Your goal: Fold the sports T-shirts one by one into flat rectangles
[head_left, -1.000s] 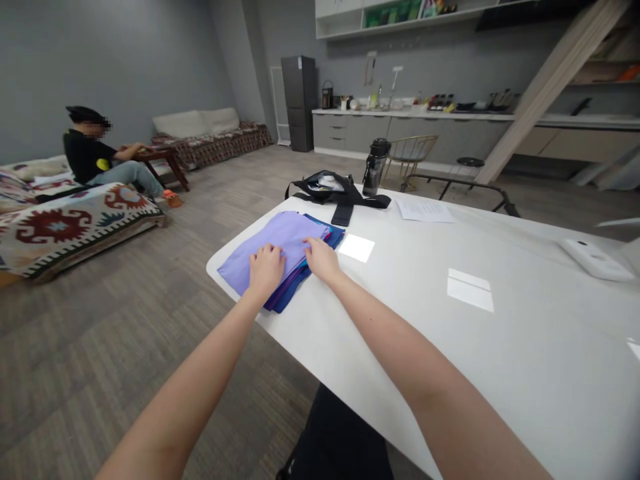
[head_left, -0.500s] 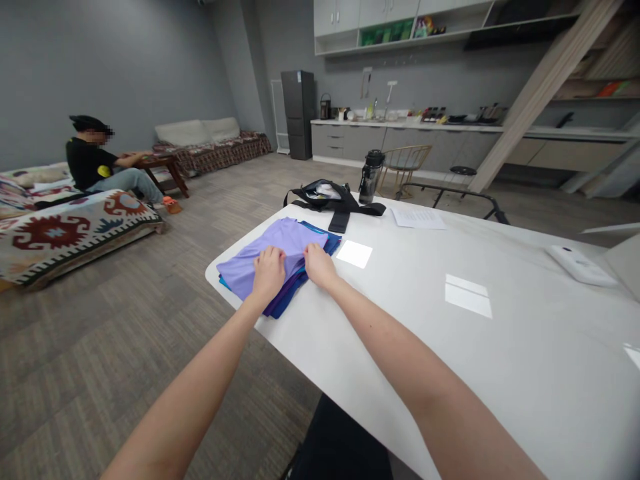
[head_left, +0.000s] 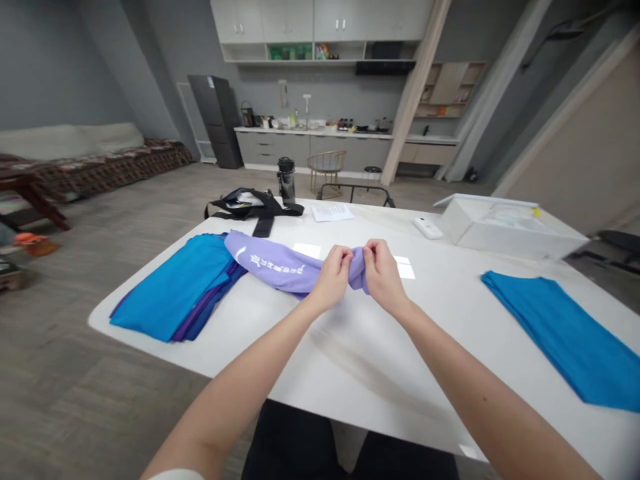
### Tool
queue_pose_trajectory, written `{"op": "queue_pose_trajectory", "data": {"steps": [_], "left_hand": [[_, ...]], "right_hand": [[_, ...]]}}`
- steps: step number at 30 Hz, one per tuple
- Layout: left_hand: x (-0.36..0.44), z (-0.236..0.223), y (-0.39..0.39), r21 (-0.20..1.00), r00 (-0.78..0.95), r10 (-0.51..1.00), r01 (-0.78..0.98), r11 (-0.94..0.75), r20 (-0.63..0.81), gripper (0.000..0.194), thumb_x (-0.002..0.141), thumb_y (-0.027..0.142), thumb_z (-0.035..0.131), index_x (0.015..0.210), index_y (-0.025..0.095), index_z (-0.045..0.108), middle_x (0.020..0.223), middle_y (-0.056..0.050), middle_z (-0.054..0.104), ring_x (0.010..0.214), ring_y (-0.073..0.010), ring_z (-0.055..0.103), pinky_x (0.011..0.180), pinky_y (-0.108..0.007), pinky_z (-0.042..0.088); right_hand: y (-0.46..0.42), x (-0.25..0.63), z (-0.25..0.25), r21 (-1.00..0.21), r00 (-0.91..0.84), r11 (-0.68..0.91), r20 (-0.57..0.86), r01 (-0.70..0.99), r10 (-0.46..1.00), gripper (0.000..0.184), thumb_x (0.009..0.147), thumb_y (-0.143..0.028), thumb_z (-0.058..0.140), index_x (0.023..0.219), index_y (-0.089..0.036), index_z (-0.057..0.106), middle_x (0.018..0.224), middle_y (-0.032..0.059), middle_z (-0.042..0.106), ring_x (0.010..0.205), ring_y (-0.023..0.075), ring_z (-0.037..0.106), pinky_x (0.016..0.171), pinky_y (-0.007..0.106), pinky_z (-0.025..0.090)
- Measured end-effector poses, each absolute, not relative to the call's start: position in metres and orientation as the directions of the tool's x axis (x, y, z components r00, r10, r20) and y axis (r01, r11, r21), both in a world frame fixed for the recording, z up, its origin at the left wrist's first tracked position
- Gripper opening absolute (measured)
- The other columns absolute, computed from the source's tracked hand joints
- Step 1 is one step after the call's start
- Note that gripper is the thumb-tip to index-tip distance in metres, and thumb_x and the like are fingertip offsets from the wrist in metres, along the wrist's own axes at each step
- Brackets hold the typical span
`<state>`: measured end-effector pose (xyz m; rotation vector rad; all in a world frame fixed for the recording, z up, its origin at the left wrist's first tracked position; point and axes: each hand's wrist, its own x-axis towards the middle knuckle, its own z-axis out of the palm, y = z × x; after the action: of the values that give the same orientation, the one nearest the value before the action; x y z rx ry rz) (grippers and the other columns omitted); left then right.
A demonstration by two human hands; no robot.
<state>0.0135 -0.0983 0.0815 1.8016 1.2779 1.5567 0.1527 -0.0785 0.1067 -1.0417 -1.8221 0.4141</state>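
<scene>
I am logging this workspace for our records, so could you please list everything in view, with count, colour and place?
Lavender garment: one, light purple with white print, stretched from the stack to both hands.
Stack of folded cloths: one pile, bright blue on top, purple and dark blue edges below, table's left end.
Blue cloth: one, bright blue, flat at the table's right end.
Black bag: one, far left of table.
Bottle: one, dark, beside the bag.
Paper sheet: one, white, far middle.
Remote-like device: one, white, near the box.
Open box: one, white, far right.
Table: one, white.
Left hand: pinching the garment's end.
Right hand: pinching the same end.
</scene>
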Motion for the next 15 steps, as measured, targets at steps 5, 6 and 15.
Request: {"op": "queue_pose_trajectory", "data": {"steps": [5, 6, 15], "left_hand": [[0.147, 0.095, -0.097, 0.872, 0.102, 0.872, 0.060, -0.487, 0.480, 0.011, 0.101, 0.022, 0.043, 0.092, 0.022, 0.049, 0.093, -0.002, 0.057, 0.090, -0.0150, 0.054, 0.085, -0.027, 0.045], [0.167, 0.097, -0.097, 0.881, 0.124, 0.876, 0.025, -0.472, 0.466, 0.011, 0.101, 0.023, 0.043, 0.092, 0.022, 0.049, 0.093, -0.002, 0.058, 0.089, -0.0146, 0.054, 0.083, -0.027, 0.045], [0.186, 0.052, -0.069, 0.907, 0.178, 0.926, 0.208, -0.365, 0.332, 0.012, 0.097, 0.027, 0.050, 0.090, 0.021, 0.058, 0.087, 0.000, 0.064, 0.084, -0.0157, 0.058, 0.079, -0.028, 0.045]], "right_hand": [[-0.094, 0.274, 0.119, -0.634, 0.065, 0.474, 0.637, 0.611, 0.768, 0.013, 0.101, -0.036, 0.041, 0.096, -0.025, 0.047, 0.089, 0.0026, 0.058, 0.081, 0.0198, 0.057, 0.077, 0.033, 0.047], [-0.095, 0.293, 0.120, -0.630, 0.099, 0.447, 0.641, 0.635, 0.761, 0.013, 0.101, -0.036, 0.041, 0.096, -0.025, 0.048, 0.089, 0.0028, 0.059, 0.081, 0.0199, 0.057, 0.077, 0.033, 0.047], [-0.083, 0.381, 0.070, -0.479, -0.058, 0.302, 0.460, 0.824, 0.886, 0.016, 0.099, -0.031, 0.046, 0.093, -0.022, 0.059, 0.101, 0.0096, 0.064, 0.100, 0.0238, 0.060, 0.092, 0.036, 0.047]]}}
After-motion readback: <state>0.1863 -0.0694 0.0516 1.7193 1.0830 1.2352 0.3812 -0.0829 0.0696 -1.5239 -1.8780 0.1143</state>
